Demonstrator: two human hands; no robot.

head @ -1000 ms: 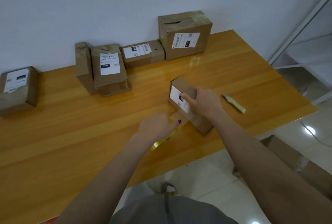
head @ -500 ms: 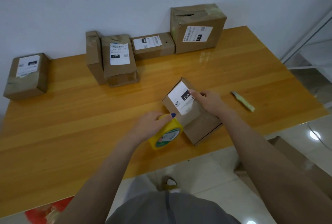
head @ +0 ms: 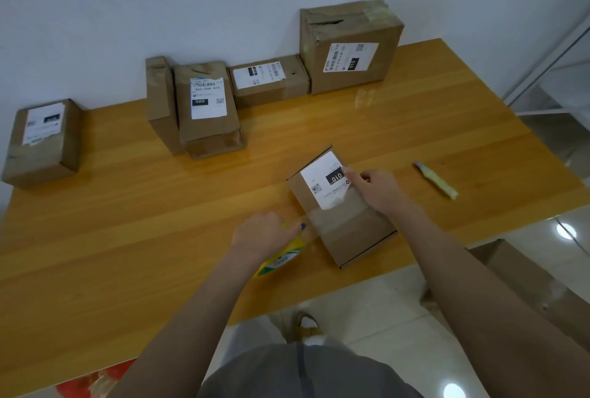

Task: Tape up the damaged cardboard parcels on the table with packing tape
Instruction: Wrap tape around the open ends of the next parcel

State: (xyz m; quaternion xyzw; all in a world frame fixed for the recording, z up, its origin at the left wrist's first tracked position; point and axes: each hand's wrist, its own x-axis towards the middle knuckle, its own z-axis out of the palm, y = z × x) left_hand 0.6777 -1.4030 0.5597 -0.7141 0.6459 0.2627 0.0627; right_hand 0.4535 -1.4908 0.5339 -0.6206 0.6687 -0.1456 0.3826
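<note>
now glossy clear tape (head: 319, 217) bands the matte rectangular cardboard parcel (head: 354, 231).

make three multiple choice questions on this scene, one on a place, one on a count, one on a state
1. Where is the cutter?
A on top of a parcel
B on the table, right of the near parcel
C on the floor

2. How many parcels stand along the wall?
A three
B five
C eight

3. The tape roll is:
A lying loose on the table
B stacked on a parcel
C held in the left grip

1 B: it lies on bare wood to the right of the near parcel.
2 B: far-left parcel, narrow parcel, 060 parcel, flat parcel, biggest parcel.
3 C: the fingers curl round it, and tape runs from it to the near parcel.
</note>
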